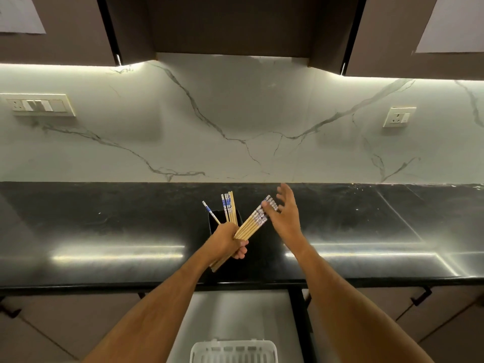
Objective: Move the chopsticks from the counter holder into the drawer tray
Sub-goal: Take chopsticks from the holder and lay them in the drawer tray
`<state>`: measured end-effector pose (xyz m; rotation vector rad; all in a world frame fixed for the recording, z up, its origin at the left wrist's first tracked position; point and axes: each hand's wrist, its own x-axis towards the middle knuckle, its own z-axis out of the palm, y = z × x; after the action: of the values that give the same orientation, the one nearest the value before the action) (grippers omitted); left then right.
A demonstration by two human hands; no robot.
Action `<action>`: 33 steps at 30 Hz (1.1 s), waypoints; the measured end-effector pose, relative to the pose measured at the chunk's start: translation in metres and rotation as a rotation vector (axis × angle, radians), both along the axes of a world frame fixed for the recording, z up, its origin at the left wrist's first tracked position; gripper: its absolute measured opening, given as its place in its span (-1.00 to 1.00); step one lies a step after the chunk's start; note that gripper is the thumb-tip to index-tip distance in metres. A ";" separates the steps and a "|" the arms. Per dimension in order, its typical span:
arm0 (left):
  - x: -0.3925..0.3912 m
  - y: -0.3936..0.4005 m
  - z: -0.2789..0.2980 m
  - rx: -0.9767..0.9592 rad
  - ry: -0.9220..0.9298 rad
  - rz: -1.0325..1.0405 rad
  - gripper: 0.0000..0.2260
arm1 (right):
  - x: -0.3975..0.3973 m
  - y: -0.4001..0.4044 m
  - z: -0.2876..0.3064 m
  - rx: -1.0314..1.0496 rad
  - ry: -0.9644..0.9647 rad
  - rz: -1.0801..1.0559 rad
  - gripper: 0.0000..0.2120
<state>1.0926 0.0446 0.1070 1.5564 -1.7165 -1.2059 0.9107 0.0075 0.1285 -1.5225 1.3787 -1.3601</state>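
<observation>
My left hand (230,242) grips a bundle of several wooden chopsticks (255,222) with blue-and-white patterned tops, slanting up to the right. My right hand (286,213) is open beside them, its fingers spread and the thumb touching the patterned tops. Behind my left hand stands a black square holder (213,221) on the dark counter (104,231), with several more chopsticks (228,205) upright in it. Below the counter a drawer (235,315) is pulled out, and a white slotted tray (233,351) lies in it at the bottom edge of the view.
A white marble backsplash (235,127) with a switch panel (39,104) at left and a socket (399,117) at right rises behind the counter. Dark wall cabinets (235,22) hang overhead. Closed cabinet fronts with black handles (421,297) flank the drawer.
</observation>
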 end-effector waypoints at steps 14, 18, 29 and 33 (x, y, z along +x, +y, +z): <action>0.021 0.061 -0.053 -0.207 -1.000 -0.395 -0.74 | 0.046 0.096 -0.064 0.045 1.506 0.453 -0.80; 0.021 0.080 -0.072 -0.227 -0.986 -0.410 -0.72 | 0.044 0.113 -0.088 0.052 1.528 0.456 -0.83; 0.019 0.123 -0.142 -0.190 -0.865 -0.384 -0.66 | 0.030 0.146 -0.153 0.143 1.440 0.569 -0.89; 0.018 0.140 -0.167 -0.173 -0.928 -0.418 -0.80 | 0.023 0.153 -0.188 0.243 1.401 0.633 -0.88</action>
<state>1.1106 0.1842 -0.0599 1.8392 -2.7435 -0.4425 0.9336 0.1608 -0.0596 -2.5143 1.3963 0.4399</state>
